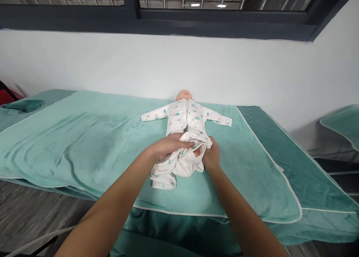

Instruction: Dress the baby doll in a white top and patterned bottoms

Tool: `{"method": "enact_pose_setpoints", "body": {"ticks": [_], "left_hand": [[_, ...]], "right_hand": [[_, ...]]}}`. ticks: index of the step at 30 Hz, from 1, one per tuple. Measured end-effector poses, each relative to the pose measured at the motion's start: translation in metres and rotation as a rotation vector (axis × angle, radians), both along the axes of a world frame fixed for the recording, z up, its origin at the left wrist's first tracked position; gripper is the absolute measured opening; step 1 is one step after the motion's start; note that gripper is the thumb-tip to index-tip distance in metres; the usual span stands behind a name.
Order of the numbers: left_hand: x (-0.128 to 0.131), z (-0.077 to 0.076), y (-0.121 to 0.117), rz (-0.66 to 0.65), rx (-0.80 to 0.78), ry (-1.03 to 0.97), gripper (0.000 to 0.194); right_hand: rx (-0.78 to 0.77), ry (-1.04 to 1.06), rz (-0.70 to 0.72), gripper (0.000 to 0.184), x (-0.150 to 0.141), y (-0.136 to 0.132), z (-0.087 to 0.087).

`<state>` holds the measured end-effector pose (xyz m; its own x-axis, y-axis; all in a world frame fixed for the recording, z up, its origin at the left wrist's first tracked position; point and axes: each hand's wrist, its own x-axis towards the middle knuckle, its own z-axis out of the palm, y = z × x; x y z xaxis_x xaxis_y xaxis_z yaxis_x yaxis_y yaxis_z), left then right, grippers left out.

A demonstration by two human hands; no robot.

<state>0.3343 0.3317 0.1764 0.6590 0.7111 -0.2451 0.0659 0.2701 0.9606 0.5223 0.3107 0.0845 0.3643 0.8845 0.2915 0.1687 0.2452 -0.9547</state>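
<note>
A baby doll lies on its back with its head toward the wall. It wears a white printed jacket with both sleeves spread out sideways. Matching white baby pants are bunched over the doll's lower body and legs. On the left side, my left hand grips the pants fabric, its thumb lying across the cloth. My right hand pinches the edge of the pants at the right, beside an opening where some skin-coloured doll surface shows. The fingertips of both hands are partly hidden by fabric.
A light green blanket lies under the doll on a bed with a darker green cover. Behind the bed rise a white wall and a dark window frame. A grey floor shows at lower left.
</note>
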Motion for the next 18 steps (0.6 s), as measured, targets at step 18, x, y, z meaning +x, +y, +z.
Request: {"method": "enact_pose_setpoints", "body": {"ticks": [18], "left_hand": [[0.039,0.003,0.020,0.297,0.884,0.451,0.026]], "right_hand": [[-0.065,0.407,0.030,0.040,0.007,0.015,-0.010]]}}
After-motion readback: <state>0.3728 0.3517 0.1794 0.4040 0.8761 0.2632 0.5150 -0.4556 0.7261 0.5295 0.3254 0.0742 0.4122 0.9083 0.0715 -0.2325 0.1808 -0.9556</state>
